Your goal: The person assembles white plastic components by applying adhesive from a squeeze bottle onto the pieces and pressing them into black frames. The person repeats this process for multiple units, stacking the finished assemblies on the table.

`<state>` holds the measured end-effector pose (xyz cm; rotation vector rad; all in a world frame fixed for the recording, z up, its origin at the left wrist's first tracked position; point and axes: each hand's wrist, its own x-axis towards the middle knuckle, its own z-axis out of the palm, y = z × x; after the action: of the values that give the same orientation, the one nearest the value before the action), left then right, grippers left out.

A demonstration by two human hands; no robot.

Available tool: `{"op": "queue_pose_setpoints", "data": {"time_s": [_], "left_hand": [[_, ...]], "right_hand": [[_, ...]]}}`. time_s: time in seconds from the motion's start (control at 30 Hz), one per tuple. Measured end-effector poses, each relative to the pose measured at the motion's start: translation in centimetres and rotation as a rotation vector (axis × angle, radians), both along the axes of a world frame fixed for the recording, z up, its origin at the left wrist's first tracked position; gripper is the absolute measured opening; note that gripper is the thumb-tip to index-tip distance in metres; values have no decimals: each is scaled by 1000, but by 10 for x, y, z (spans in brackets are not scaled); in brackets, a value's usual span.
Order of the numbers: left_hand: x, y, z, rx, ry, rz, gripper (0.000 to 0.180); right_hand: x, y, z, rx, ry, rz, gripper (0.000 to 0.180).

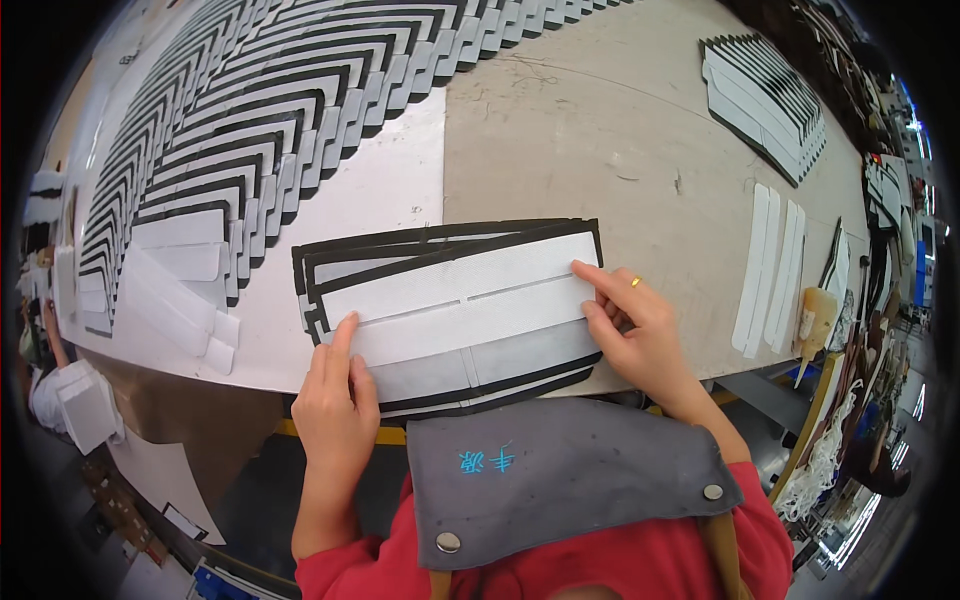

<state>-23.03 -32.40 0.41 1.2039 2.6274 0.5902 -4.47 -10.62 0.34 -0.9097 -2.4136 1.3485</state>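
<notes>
Both hands, left and right, press flat-fingered on white strips over black-edged panels at centre frame, gripping nothing

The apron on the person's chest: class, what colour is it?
Grey, with metal snap studs, seen in the head view: apron.

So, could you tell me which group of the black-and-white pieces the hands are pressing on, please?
The small fanned stack at the near table edge: the left hand and right hand press its top white strip. The big spread and far-right stack lie untouched.
</notes>
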Motion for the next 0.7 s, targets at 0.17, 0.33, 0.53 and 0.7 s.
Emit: {"op": "queue_pose_setpoints", "data": {"time_s": [0.17,0.33,0.53,0.7], "left_hand": [[-1,2,0,28,1,11,35],[-9,15,-2,73,79,-39,27],[2,45,-10,289,100,-385,26],[3,47,-24,305,139,-438,26]], "right_hand": [[-1,5,3,187,-153,75,31],[-24,23,3,458,11,114,21],[-74,11,-4,430,137,348,14],[-89,17,-13,343,124,408,15]]}}
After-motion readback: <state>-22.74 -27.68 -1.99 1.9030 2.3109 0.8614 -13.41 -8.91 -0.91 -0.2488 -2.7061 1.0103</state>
